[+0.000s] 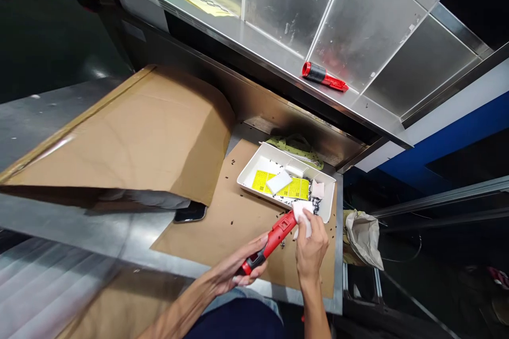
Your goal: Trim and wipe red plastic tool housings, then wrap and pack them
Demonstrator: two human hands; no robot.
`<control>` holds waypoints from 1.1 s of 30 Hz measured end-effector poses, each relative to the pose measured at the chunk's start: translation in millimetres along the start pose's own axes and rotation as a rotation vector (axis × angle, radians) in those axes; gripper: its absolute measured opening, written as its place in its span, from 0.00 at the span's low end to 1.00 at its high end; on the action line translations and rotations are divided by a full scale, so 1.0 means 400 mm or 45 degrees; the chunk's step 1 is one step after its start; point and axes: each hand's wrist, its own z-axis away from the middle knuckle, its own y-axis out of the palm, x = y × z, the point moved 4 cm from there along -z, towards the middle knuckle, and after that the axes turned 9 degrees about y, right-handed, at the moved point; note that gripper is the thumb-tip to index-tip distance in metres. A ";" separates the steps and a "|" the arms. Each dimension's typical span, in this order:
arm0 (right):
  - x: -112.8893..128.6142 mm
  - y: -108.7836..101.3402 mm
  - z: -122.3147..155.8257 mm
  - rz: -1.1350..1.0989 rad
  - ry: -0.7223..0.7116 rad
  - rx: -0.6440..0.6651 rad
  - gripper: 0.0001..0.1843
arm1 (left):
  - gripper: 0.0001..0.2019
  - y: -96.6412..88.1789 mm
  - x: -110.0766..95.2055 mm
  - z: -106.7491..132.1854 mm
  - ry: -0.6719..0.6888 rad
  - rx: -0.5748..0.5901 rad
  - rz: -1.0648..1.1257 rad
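Red plastic handheld tool (pixel 273 239), long axis slanting from the left hand (pixel 238 270) up toward the right hand (pixel 312 246), wrapped closely by the left fingers (pixel 254 260); upper end nearer the right fingers (pixel 307 221), closed on a white foam block (pixel 301 216) pressed against that end. Just ahead of the right fingers, white tray (pixel 274 154) holding yellow label sheet (pixel 292 189); black specks across kraft paper (pixel 242 238) beneath. Well beyond the fingers, second red tool (pixel 324 76) on a steel shelf (pixel 369 47)

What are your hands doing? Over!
Left hand gripping red tool. Right hand holding white pad on its end. White tray just beyond. Black specks scattered on cardboard.
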 end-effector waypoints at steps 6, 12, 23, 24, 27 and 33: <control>0.005 0.002 -0.014 0.041 0.056 0.017 0.16 | 0.50 0.011 -0.003 -0.005 0.045 -0.019 -0.060; 0.002 -0.001 -0.011 -0.012 0.063 -0.006 0.14 | 0.54 0.032 -0.007 -0.009 0.059 -0.042 -0.210; -0.003 -0.032 -0.031 -0.109 0.061 -0.012 0.15 | 0.54 0.023 0.006 -0.036 0.226 -0.017 -0.575; 0.000 -0.037 -0.035 -0.105 0.070 -0.006 0.15 | 0.55 0.021 0.008 -0.038 0.235 -0.046 -0.622; 0.007 -0.044 -0.041 -0.096 0.096 0.087 0.14 | 0.53 0.021 0.006 -0.037 0.273 -0.147 -0.743; 0.001 -0.030 -0.049 0.041 0.260 0.222 0.15 | 0.41 0.028 -0.004 -0.037 0.306 -0.262 -0.980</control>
